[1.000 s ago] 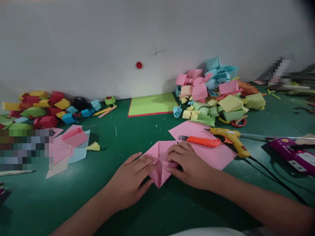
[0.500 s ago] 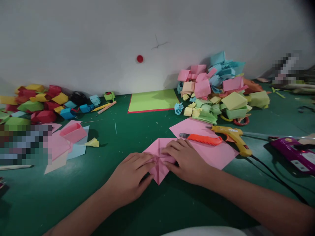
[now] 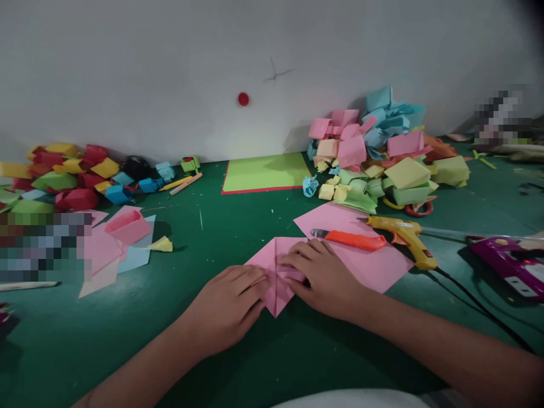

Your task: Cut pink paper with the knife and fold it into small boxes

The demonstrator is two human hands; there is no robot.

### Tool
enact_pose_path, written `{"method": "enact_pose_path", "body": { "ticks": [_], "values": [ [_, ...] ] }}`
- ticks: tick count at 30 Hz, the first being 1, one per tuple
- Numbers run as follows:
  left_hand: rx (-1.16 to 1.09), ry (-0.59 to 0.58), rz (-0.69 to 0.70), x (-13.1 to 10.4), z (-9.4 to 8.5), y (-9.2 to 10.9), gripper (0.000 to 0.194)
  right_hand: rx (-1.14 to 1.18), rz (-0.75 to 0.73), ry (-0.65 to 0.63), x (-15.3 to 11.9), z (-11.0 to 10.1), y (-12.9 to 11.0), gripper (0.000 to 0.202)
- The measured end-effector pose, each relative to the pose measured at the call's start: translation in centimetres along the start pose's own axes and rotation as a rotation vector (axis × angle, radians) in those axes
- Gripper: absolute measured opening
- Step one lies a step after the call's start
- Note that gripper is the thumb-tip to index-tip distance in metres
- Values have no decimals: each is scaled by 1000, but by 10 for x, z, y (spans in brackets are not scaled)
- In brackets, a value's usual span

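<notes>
A pink sheet of paper [image 3: 278, 249] with creases crossing at its middle lies on the green table between my hands, one corner pointing toward me. My left hand [image 3: 232, 303] holds the paper's left side, fingers bent over it, hiding that corner. On the right side, my right hand [image 3: 321, 277] grips a folded flap with fingers curled and thumb pressed down. Just behind my right hand, an orange utility knife [image 3: 355, 239] rests on another pink sheet [image 3: 374, 269].
A yellow glue gun [image 3: 403, 232] and a purple power strip [image 3: 505, 266] are at the right, with a black cord. Folded paper boxes are heaped at back right [image 3: 408, 170] and back left [image 3: 80, 198]. A green sheet [image 3: 267, 173] lies by the wall. Pink and blue papers [image 3: 102, 249] lie left.
My left fingers have shifted slightly on the paper's left side, which lies flatter. My right hand stays nearly in place. The whole view has moved a little.
</notes>
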State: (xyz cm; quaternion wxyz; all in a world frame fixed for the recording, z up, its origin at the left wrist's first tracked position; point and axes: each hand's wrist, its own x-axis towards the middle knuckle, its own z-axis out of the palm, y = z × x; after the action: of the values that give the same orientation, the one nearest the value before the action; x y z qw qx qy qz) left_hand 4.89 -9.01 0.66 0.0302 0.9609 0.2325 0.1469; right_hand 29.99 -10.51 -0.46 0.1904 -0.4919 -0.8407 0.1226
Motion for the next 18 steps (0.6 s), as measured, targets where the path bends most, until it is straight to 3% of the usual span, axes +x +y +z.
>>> {"method": "enact_pose_path", "body": {
  "ticks": [13,18],
  "values": [
    [19,2,122,2,-8,7,30,-10,18,10,1,0,0,28],
    [-25,-55,202,3,-11,8,34,-24,27,12,1,2,0,28]
  ]
}}
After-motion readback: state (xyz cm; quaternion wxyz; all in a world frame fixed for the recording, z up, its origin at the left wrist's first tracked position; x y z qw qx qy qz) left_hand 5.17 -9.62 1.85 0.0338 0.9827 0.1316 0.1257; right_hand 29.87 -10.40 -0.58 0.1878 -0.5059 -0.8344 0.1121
